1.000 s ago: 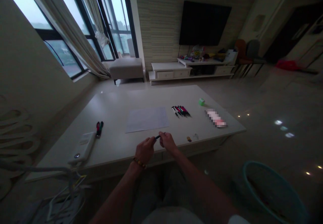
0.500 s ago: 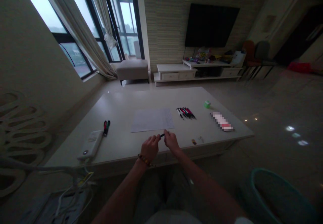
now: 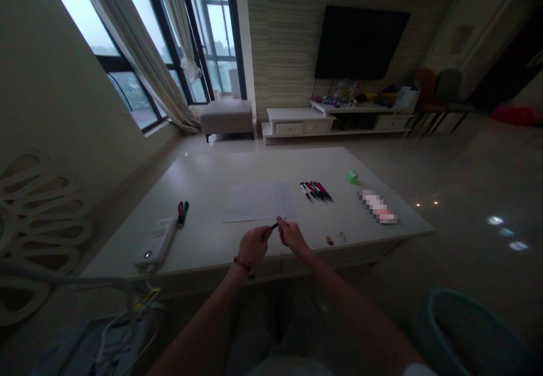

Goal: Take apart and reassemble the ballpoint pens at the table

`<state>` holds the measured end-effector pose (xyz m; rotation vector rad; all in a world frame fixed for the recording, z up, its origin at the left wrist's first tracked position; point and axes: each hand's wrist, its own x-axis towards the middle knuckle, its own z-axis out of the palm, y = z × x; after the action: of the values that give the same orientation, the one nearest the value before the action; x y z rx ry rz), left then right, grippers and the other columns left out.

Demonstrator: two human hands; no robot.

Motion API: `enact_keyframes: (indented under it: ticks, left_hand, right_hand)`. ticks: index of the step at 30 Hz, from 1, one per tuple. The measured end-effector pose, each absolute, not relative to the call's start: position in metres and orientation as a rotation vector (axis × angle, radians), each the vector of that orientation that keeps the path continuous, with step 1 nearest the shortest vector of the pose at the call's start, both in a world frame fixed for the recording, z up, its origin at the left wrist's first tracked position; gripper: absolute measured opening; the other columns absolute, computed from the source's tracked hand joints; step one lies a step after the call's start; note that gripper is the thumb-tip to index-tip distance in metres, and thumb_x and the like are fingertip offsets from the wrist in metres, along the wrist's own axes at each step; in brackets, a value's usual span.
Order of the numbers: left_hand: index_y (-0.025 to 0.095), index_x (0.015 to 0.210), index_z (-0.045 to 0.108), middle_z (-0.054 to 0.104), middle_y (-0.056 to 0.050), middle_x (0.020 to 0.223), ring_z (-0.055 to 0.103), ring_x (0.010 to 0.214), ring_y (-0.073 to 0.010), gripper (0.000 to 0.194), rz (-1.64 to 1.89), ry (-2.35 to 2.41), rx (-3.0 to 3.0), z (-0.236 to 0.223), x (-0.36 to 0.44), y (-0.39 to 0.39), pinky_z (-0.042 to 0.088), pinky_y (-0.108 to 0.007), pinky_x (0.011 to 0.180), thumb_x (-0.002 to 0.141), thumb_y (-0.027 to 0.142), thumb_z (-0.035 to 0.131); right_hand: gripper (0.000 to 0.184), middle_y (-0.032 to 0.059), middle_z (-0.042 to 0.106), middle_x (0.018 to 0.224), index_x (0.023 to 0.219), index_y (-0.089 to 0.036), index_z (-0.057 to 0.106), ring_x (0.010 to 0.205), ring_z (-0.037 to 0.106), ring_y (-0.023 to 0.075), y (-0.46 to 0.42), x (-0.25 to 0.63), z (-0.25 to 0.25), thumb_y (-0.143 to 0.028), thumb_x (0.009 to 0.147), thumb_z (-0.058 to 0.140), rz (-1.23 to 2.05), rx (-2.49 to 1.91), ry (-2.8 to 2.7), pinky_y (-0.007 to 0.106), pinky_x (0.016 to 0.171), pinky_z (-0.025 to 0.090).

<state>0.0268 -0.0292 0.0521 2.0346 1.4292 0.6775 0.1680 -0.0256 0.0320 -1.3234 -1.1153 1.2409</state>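
Note:
A dark pen [image 3: 274,227] is held between my two hands, just over the near part of the white table [image 3: 203,246]. My left hand [image 3: 253,245], with a beaded bracelet at the wrist, is closed around one end of it. My right hand [image 3: 292,237] pinches the other end; the fingertips hide that end. Beyond the hands lies a sheet of white paper [image 3: 258,202]. To its right a row of several pens [image 3: 316,191] lies side by side, in black, white and red. Two more pens [image 3: 182,214], one red and one green, rest at the left.
A white power strip [image 3: 156,244] with a cable lies at the table's left. On the right are a small green object [image 3: 352,176] and a blurred-out pinkish object [image 3: 379,207]. Tiny bits [image 3: 330,241] lie near the front edge. A teal-rimmed basket [image 3: 458,302] stands at lower right.
The whole view has shifted slightly. Both hands still grip the pen, and my left hand has turned a little around its end.

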Motion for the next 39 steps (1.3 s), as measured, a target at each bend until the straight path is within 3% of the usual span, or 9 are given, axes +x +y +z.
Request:
enact_keyframes:
  ticks: [5,10,14,18,23,39]
  left_hand:
    - [0.021,0.101,0.058,0.059,-0.006,0.078,0.053,0.070,-0.0145,0.027,0.761,1.538,2.515,0.045,0.038,-0.045,0.035,-0.024,0.057,0.088,0.024,0.034]
    - [0.017,0.081,0.062,0.054,-0.002,0.063,0.045,0.052,-0.0099,0.035,0.614,1.481,2.055,0.054,0.033,-0.035,0.031,-0.022,0.050,0.087,0.036,0.033]
    - [0.013,0.083,0.063,0.047,0.001,0.052,0.034,0.042,-0.0071,0.046,0.439,1.131,1.777,0.062,0.017,-0.019,0.028,-0.021,0.044,0.086,0.045,0.031]
    - [0.018,0.084,0.064,0.060,-0.003,0.068,0.051,0.062,-0.0114,0.031,0.630,1.222,2.141,0.059,0.012,-0.012,0.036,-0.024,0.061,0.085,0.038,0.040]
    - [0.023,0.091,0.061,0.066,-0.004,0.087,0.056,0.084,-0.0164,0.021,0.710,1.464,2.598,0.037,0.020,-0.012,0.031,-0.035,0.086,0.087,0.024,0.040]
    - [0.021,0.094,0.056,0.062,-0.004,0.082,0.055,0.080,-0.0162,0.019,0.704,1.563,2.742,-0.007,0.022,-0.007,0.031,-0.033,0.082,0.086,0.016,0.040]
  right_hand:
    - [0.050,-0.0046,0.036,0.036,0.047,-0.020,0.038,0.032,0.033,0.0078,-0.022,0.162,0.026,-0.061,0.076,0.039,1.133,-1.400,-1.024,0.021,0.036,0.026]
    - [0.049,-0.0039,0.037,0.036,0.044,-0.020,0.038,0.033,0.034,0.0073,-0.022,0.166,0.034,-0.051,0.081,0.035,1.094,-1.407,-1.208,0.021,0.038,0.026]
    - [0.048,-0.0044,0.039,0.039,0.049,-0.017,0.043,0.036,0.034,0.0063,-0.025,0.177,0.044,-0.052,0.081,0.038,1.127,-1.279,-1.346,0.020,0.039,0.026]
    - [0.046,-0.0020,0.050,0.047,0.062,-0.013,0.055,0.037,0.041,0.0064,-0.021,0.192,0.046,-0.054,0.079,0.042,1.381,-1.185,-1.434,0.018,0.036,0.026]
    - [0.037,-0.0004,0.058,0.055,0.071,-0.012,0.060,0.042,0.049,0.0069,-0.008,0.196,0.033,-0.049,0.068,0.060,1.272,-1.229,-1.502,0.016,0.037,0.032]
    - [0.038,0.0025,0.063,0.057,0.072,-0.011,0.061,0.039,0.052,0.0074,0.009,0.201,0.014,-0.049,0.074,0.056,1.393,-1.299,-1.521,0.016,0.035,0.033]
